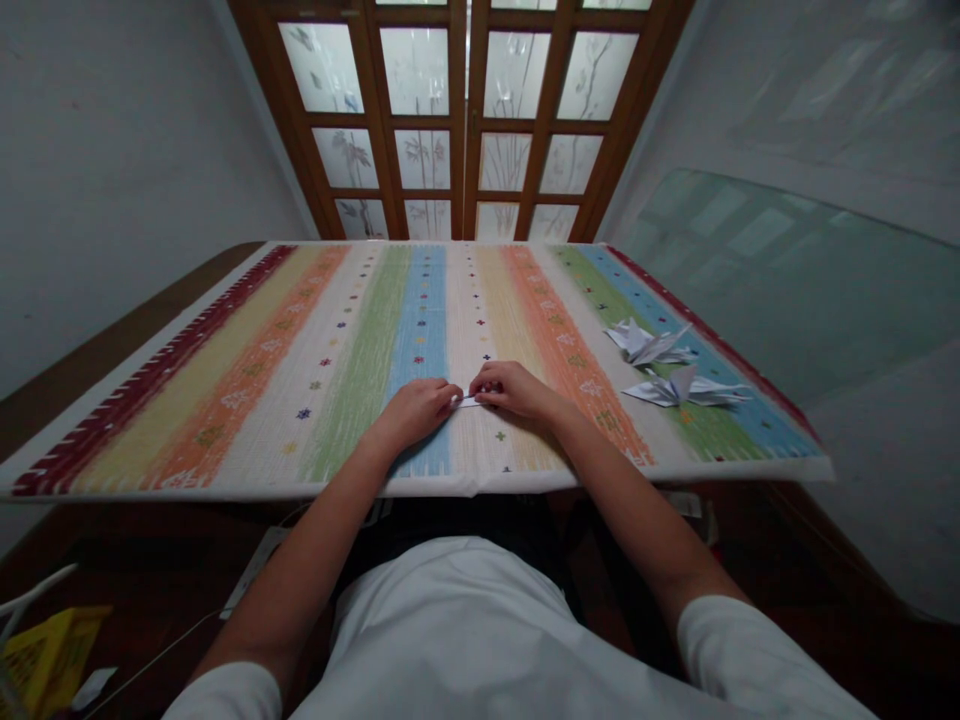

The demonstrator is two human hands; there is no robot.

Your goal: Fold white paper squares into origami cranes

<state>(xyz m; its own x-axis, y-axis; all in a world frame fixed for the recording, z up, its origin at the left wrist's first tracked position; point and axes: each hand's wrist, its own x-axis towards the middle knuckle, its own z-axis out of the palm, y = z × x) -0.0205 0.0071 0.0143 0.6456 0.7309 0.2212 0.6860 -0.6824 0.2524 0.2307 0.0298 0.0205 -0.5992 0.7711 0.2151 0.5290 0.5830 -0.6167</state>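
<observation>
Both my left hand [415,413] and my right hand [514,390] rest near the middle of a striped woven cloth [360,330], their fingertips meeting over a small strip of folded white paper [466,400]. The fingers hide most of the strip. To the right of my right hand, two white origami cranes lie on the cloth, one farther off [646,343] and one nearer [684,388]. Neither hand touches them.
The cloth covers a wooden table, with its near edge just past my forearms. A wooden door with frosted glass panes [457,120] stands beyond the far edge. A large glass sheet [780,280] stands at the right, and a yellow box [52,660] sits low at the left.
</observation>
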